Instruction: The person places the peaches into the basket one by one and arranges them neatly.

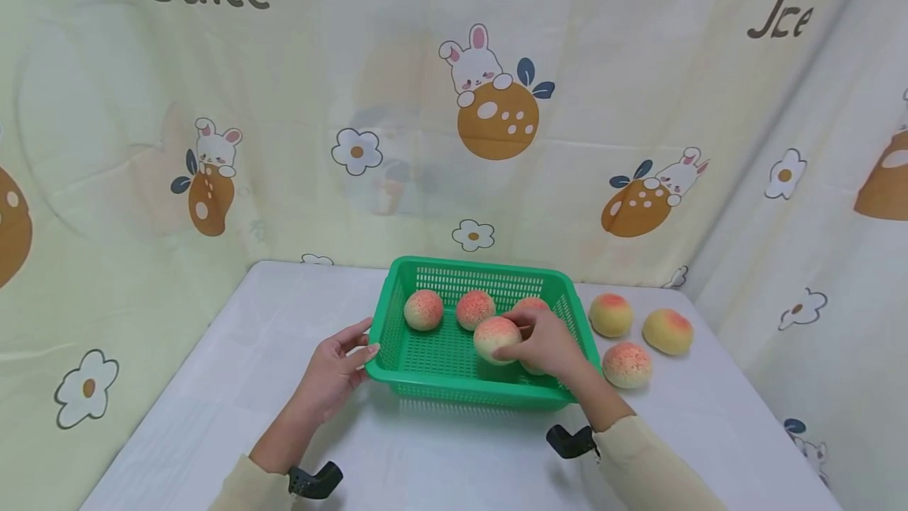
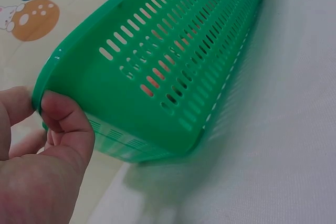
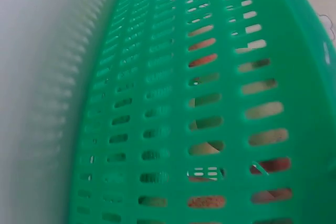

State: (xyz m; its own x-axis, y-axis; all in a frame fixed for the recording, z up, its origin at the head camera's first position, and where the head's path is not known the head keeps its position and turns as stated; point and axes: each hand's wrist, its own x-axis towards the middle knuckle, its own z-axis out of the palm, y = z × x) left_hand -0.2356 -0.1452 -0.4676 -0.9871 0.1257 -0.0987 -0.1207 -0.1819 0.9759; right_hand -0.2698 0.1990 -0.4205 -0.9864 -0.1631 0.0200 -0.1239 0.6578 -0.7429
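Note:
A green plastic basket point(image 1: 461, 386) stands on the table with several peaches inside. My left hand point(image 1: 333, 373) grips its left rim, thumb on one side and fingers on the other, as the left wrist view confirms at the basket corner point(image 2: 121, 93). Inside the basket my right hand point(image 1: 549, 341) holds a pale pink peach point(image 1: 496, 339) between thumb and fingers. Behind it sit a peach point(image 1: 423, 310) at the left and a redder peach point(image 1: 475, 309). Another peach point(image 1: 532, 303) is partly covered by the right hand. The right wrist view shows mostly the slotted basket wall point(image 3: 173, 103).
Right of the basket, on the white table point(image 1: 284, 314), lie a yellow peach point(image 1: 611, 315), a second yellow peach point(image 1: 668, 331) and a speckled pink peach point(image 1: 627, 365). A printed curtain point(image 1: 397, 38) hangs behind the table and along its sides.

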